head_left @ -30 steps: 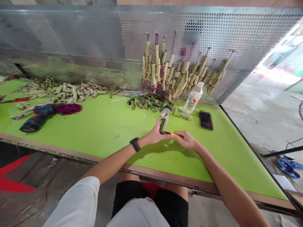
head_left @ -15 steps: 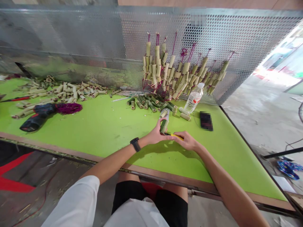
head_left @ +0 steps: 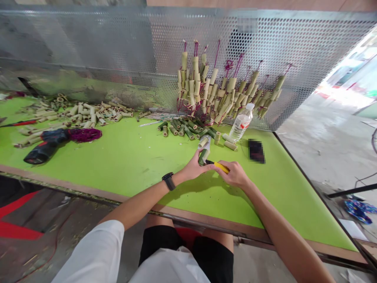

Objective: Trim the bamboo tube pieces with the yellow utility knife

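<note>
My left hand [head_left: 194, 166] grips a short green bamboo piece [head_left: 203, 157] above the table. In my right hand [head_left: 234, 173] is a knife with a yellow handle [head_left: 221, 167], its dark front part reaching the side of the bamboo. The left thumb points toward the knife, close to the right fingers. Just beyond the held piece, a pale bamboo piece [head_left: 203, 142] rests on something whitish. Several green bamboo pieces [head_left: 188, 129] lie in a loose heap behind it.
A water bottle [head_left: 242, 122] and a blurred dark item [head_left: 256, 151] stand to the right. Bamboo strings [head_left: 224, 94] hang on the perforated metal panel [head_left: 118, 47]. On the left lie a power drill [head_left: 48, 145], purple cord [head_left: 86, 135] and many peeled bamboo pieces [head_left: 91, 112].
The knife and my right hand have shifted slightly; more of the yellow handle shows and the dark front part sits higher against the bamboo. The held bamboo has tilted a little.
</note>
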Demonstrator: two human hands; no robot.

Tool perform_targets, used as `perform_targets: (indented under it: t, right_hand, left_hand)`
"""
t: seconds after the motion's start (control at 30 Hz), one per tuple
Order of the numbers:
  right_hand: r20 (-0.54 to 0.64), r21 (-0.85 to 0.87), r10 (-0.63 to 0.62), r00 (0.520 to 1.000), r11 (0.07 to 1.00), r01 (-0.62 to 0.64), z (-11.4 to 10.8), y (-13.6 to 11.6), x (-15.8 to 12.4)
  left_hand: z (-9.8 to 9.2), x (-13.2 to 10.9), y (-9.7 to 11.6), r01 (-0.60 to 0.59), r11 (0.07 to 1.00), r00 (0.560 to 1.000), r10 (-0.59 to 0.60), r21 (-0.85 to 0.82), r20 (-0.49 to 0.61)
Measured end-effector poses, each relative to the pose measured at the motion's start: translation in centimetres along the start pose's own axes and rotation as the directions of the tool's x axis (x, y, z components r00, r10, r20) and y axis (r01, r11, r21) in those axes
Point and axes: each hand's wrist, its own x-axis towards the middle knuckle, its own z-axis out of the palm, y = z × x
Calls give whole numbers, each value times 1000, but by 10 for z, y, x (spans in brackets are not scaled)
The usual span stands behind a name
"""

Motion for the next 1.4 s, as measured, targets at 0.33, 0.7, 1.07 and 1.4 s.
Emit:
perform_targets:
  t: [0.33,0.7,1.07,1.4]
  right_hand:
    - [160,133,-14,987,991,-7,3,6,0]
    - [160,112,-24,987,994,6,1,1,2]
    - [-6,-131,32,999,991,-32,1,-7,0]
    - [-2,-42,22,1000,999,-22,-1,-9,-1]
  left_hand:
    - [-6,3,-6,-51,996,998,53,-68,31]
    - [-7,6,-12,-97,995,992,96,14,81]
    - [-4,2,-5,-23,999,999,24,-39,43]
    - [-8,12,-13,11,991,999,-15,-136,-31]
